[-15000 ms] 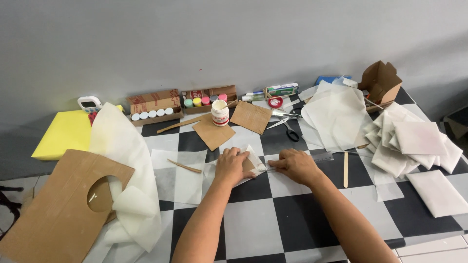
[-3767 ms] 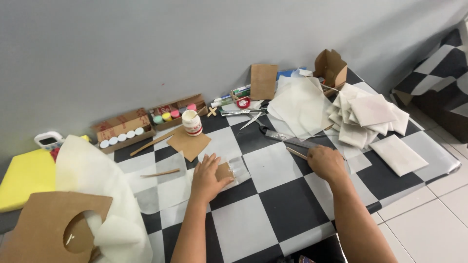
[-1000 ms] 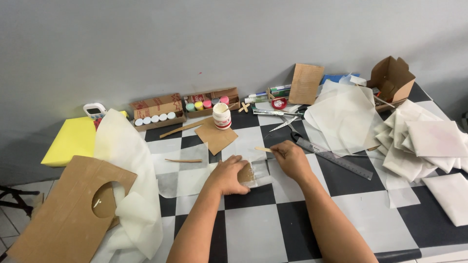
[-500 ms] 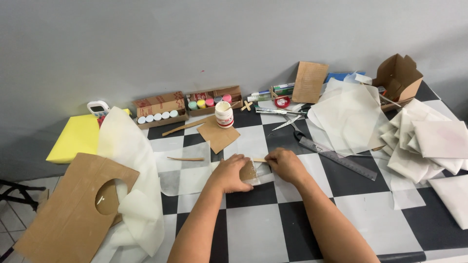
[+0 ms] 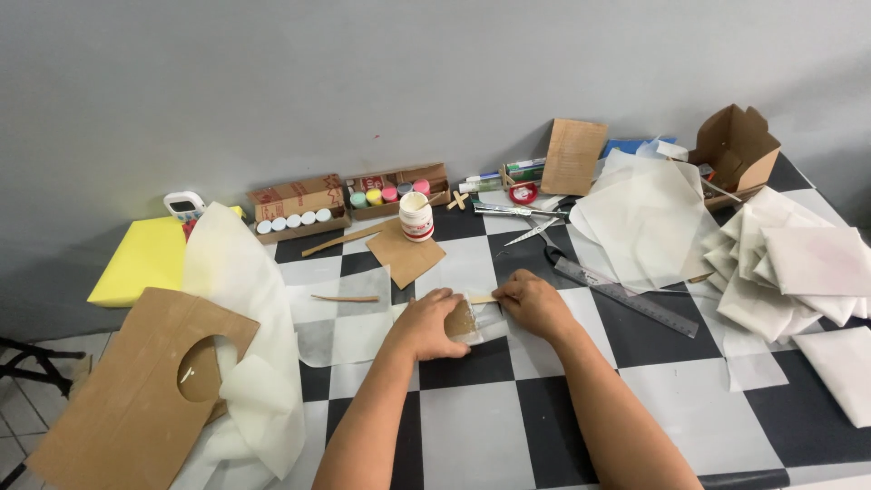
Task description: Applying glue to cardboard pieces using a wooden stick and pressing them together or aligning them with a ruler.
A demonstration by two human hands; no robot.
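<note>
Two hands work a small cardboard piece at the middle of the checkered table (image 5: 544, 426).

The large cardboard panel with a round hole (image 5: 127, 399) lies far left; a metal ruler (image 5: 626, 297) lies just right of the hands. The small cardboard piece (image 5: 461, 319) lies flat under translucent paper (image 5: 490, 325). The left hand (image 5: 428, 322) has its grip curled, pressing it down. The right hand (image 5: 535, 304) pinches a thin wooden stick (image 5: 482, 298), whose long axis runs left-right and points toward the left hand.

A plain grey wall (image 5: 435, 63) backs the black-and-white checkered surface (image 5: 472, 426); pale tiled floor (image 5: 18, 436) shows at the left edge.
</note>
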